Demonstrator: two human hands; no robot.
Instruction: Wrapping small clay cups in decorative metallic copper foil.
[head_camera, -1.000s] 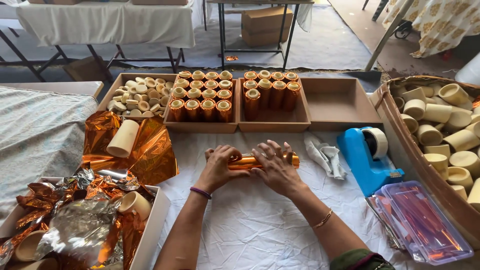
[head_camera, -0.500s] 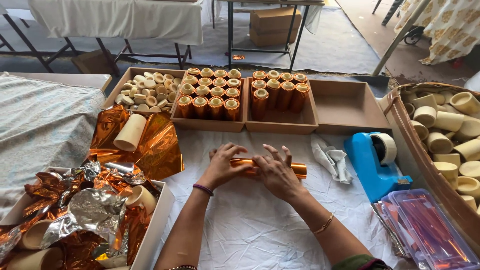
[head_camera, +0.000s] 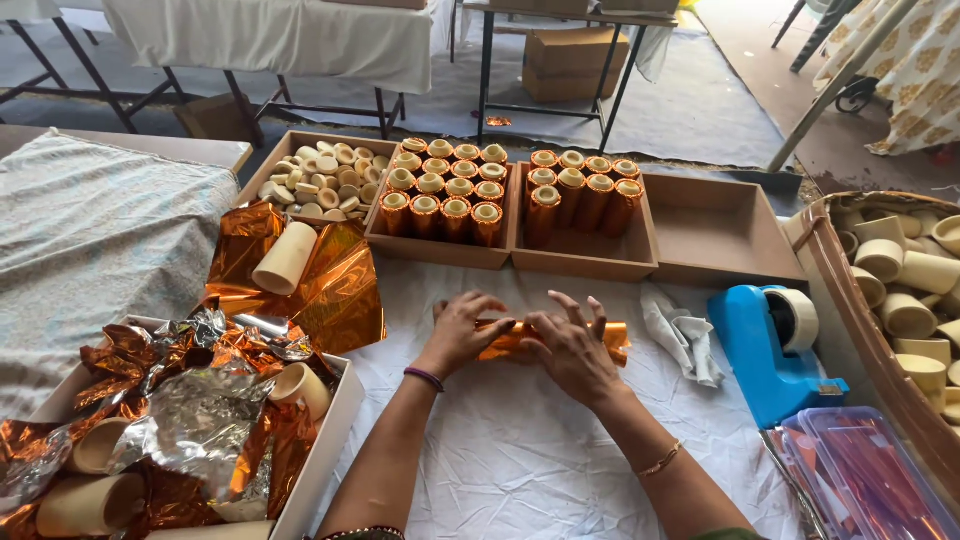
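Foil-wrapped tube (head_camera: 555, 338) lay on its side at mid-desk, on the white cloth (head_camera: 520, 460), orange foil creased around it, right end poking out past the right hand. Left hand (head_camera: 462, 328) pressed on the tube's left part, fingers (head_camera: 490, 306) curled over it and holding the foil down. Right hand (head_camera: 570, 345) laid flat across the middle, fingers (head_camera: 592, 312) spread wide and resting on the foil, not closed around it.

Just right of the tube: crumpled grey rag (head_camera: 683, 335), then blue tape dispenser (head_camera: 775, 345) with a pale roll. Clear plastic box (head_camera: 860, 480) of reddish strips at lower right, near the desk edge. Wicker basket (head_camera: 845, 300) at far right, filled with bare cream tubes.

Beyond the hands, four shallow cardboard trays in a row: left tray (head_camera: 262, 175) with small cream caps, second tray (head_camera: 440, 248) with upright wrapped tubes, third tray (head_camera: 585, 262) with taller wrapped tubes standing, fourth tray (head_camera: 720, 235) bare inside.

Left of the hands: loose orange foil sheet (head_camera: 330, 290) with one bare tube (head_camera: 285, 258) lying on it. White box (head_camera: 325, 440) at lower left, stuffed with crumpled orange and silver foil scraps and a few bare tubes.
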